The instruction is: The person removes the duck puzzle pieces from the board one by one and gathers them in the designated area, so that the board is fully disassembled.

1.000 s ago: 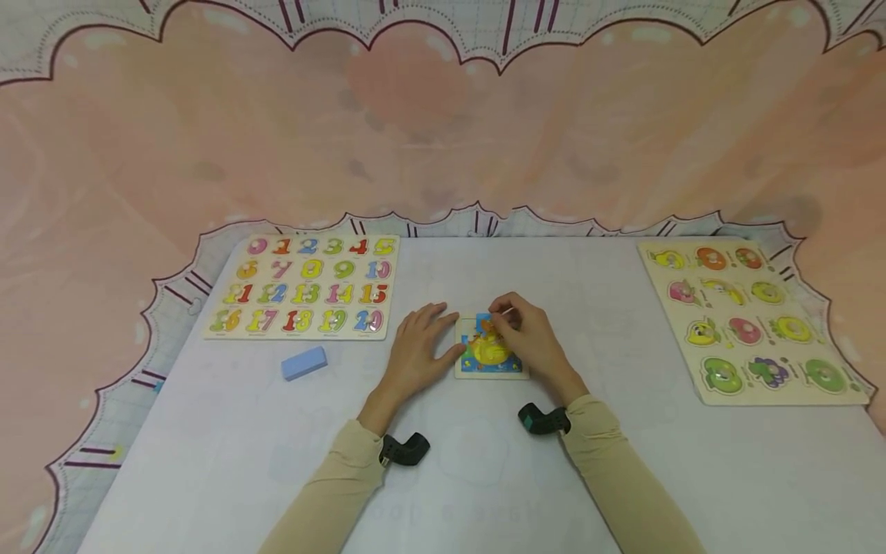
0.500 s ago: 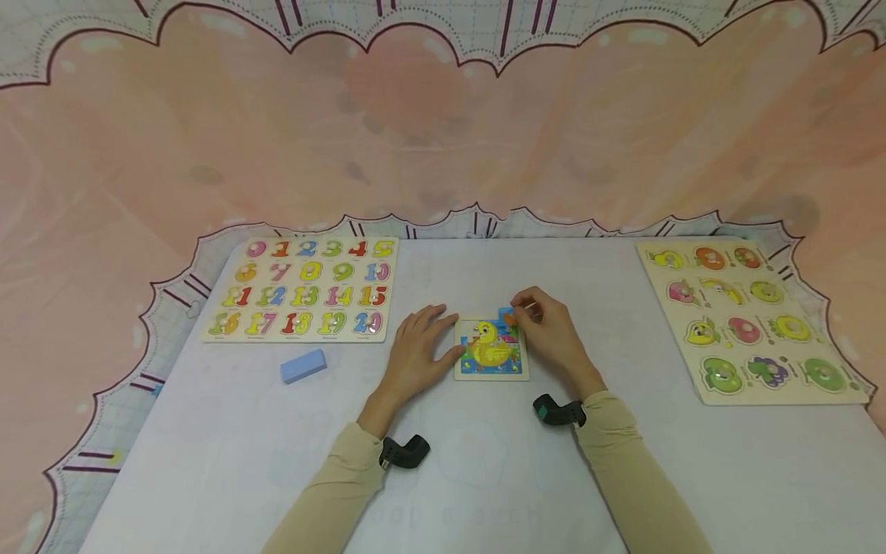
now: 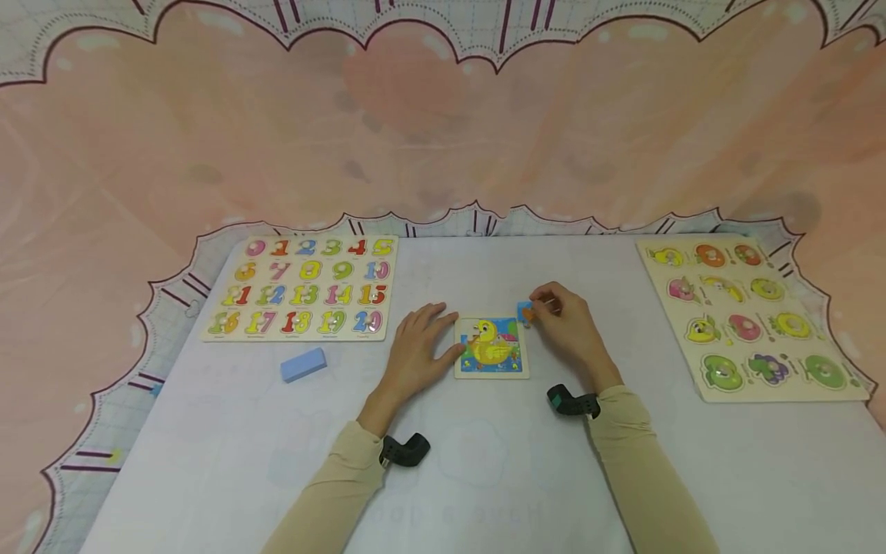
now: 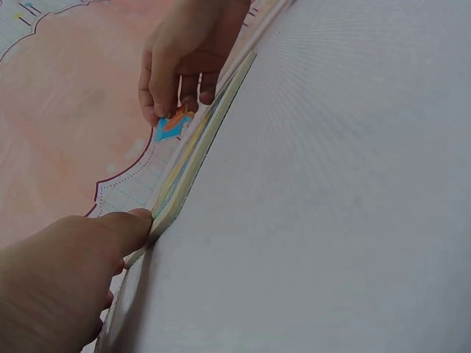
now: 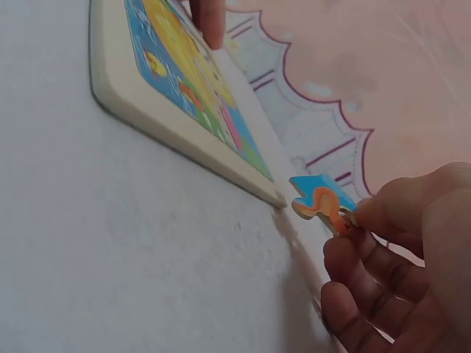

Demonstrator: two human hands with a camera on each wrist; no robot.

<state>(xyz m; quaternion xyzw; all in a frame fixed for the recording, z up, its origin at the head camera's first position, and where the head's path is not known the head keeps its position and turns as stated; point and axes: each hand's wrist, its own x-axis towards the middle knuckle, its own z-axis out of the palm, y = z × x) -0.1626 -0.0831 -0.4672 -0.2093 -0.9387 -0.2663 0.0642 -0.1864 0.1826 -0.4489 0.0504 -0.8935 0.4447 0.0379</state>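
Observation:
A small square wooden puzzle (image 3: 491, 375) with a yellow duck picture on blue lies on the white table in front of me. My left hand (image 3: 422, 346) rests at its left side, fingers spread, with the thumb on the puzzle's frame edge. Beyond the puzzle's upper right corner, my right hand (image 3: 571, 327) pinches a blue and orange jigsaw piece (image 5: 322, 197) between thumb and fingertips. In the left wrist view, the piece shows above the tabletop, apart from the frame.
At the back left lies a number puzzle board (image 3: 301, 288), with a blue block (image 3: 303, 365) in front of it. A fruit puzzle board (image 3: 754, 323) lies at the right. The patterned cloth (image 3: 443, 138) rises behind the white table (image 3: 471, 477).
From over the duck puzzle, my right hand has moved right and slightly away with the jigsaw piece, uncovering the duck picture. My left hand has stayed in place.

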